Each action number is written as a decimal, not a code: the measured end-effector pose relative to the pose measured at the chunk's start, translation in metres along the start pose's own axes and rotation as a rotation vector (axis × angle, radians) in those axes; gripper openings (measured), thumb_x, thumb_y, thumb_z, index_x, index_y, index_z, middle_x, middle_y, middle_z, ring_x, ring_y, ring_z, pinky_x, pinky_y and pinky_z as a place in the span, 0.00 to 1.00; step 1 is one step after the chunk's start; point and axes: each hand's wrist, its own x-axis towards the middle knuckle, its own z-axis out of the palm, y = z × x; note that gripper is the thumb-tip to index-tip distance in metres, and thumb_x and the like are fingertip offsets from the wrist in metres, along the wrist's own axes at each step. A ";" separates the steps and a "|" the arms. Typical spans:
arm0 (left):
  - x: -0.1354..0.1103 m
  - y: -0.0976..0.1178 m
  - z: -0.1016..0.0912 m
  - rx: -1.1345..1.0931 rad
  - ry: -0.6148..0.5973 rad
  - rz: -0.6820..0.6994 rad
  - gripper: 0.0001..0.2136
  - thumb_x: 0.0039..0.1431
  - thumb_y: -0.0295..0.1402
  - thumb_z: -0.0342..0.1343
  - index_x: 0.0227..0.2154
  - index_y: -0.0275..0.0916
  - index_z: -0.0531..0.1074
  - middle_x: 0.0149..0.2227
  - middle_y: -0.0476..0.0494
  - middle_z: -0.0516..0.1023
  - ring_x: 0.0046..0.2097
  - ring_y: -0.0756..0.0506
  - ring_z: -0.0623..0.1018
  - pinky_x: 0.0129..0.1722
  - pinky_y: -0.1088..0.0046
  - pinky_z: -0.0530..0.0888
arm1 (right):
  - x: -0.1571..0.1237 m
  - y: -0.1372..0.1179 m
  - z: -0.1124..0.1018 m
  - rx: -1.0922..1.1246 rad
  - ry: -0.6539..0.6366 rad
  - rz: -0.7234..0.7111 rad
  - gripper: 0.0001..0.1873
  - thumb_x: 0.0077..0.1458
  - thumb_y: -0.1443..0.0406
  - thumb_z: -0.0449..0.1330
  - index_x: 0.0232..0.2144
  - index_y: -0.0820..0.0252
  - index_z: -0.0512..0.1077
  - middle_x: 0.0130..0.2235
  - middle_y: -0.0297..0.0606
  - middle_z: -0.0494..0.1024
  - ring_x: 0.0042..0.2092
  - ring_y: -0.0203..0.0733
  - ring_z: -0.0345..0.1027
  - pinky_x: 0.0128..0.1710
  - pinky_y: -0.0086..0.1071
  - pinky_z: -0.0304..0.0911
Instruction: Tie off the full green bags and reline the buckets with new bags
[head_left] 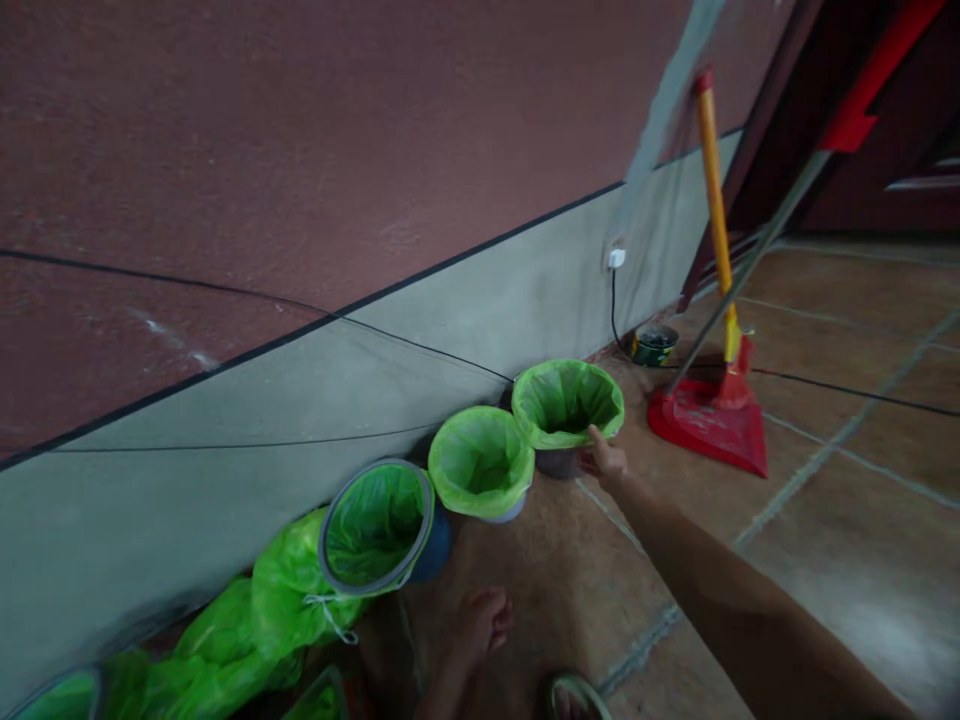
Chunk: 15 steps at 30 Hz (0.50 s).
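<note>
The right hand (604, 460) holds the edge of the dark bin (556, 463) — thumb on top, fingers below — probably because the lip offers an easy grip. The left hand (484, 625) is curled low over the floor (540, 590); I cannot tell whether it holds anything. A green liner (564, 388) folds over the dark bin's rim, seemingly to stop it slipping in. That bin touches the right hand and lies ahead and to the right of the left. Beside it stand the pale bin (508, 513) and the blue bin (433, 548), lined up along the wall (480, 310).
</note>
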 end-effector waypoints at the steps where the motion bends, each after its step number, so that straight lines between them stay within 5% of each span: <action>1: -0.002 -0.002 -0.002 -0.021 0.004 0.003 0.16 0.46 0.41 0.66 0.36 0.39 0.74 0.42 0.40 0.81 0.42 0.43 0.81 0.41 0.70 0.72 | -0.008 0.009 -0.002 -0.002 -0.030 0.022 0.24 0.59 0.47 0.55 0.40 0.63 0.69 0.30 0.41 0.76 0.31 0.39 0.71 0.28 0.28 0.65; 8: -0.021 0.005 -0.045 -0.350 0.174 0.033 0.17 0.51 0.43 0.66 0.37 0.37 0.73 0.36 0.41 0.79 0.37 0.46 0.79 0.41 0.69 0.72 | -0.077 0.076 0.022 -0.216 -0.388 0.115 0.21 0.57 0.49 0.60 0.42 0.60 0.71 0.33 0.40 0.78 0.29 0.37 0.72 0.28 0.28 0.68; 15: -0.012 0.048 -0.118 -0.608 0.410 0.057 0.15 0.62 0.45 0.55 0.42 0.38 0.69 0.33 0.44 0.76 0.31 0.47 0.78 0.34 0.70 0.75 | -0.090 0.072 0.090 -0.331 -0.325 0.069 0.16 0.60 0.54 0.59 0.41 0.62 0.70 0.30 0.36 0.77 0.24 0.33 0.68 0.22 0.25 0.63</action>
